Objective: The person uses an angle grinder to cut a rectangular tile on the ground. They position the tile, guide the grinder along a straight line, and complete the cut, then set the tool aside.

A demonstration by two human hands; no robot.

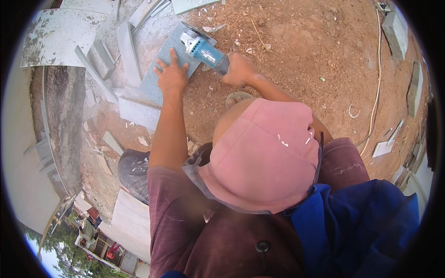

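Observation:
My right hand (238, 69) is wrapped round the dark rear end of a teal angle grinder (207, 52). Its silver head and disc sit over the far right edge of a grey-blue stone tile (153, 84); whether the disc touches the stone I cannot tell. On the tile's face my left hand (172, 76) lies flat with fingers spread, just left of the grinder. The tile rests on dusty ground, with other pale slabs beside it.
Cut stone strips (127, 51) and a pale slab (139, 112) lie left of the tile. A white cable (379, 69) runs over the brown dirt at right. Stone blocks (395, 34) stand at the far right. My sandalled foot (237, 98) is close below the grinder.

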